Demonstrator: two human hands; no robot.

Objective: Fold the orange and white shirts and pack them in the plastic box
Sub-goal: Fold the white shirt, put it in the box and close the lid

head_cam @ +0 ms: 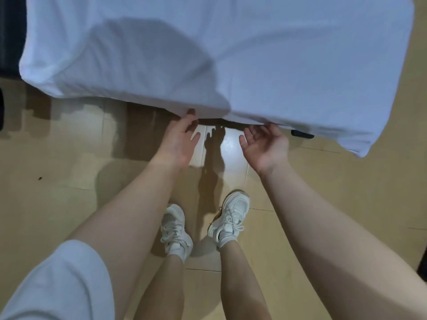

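Large white cloth shirt (231,54) is soft, light, floppy; take its near hem. Left hand (178,139) and right hand (265,144) fingers relaxed, gripping nothing.

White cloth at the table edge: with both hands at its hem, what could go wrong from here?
1. The large white cloth hangs over the edge; a pull by the left hand or right hand could slide it to the wooden floor.
2. No orange shirt or plastic box is visible, so packing can't be checked.
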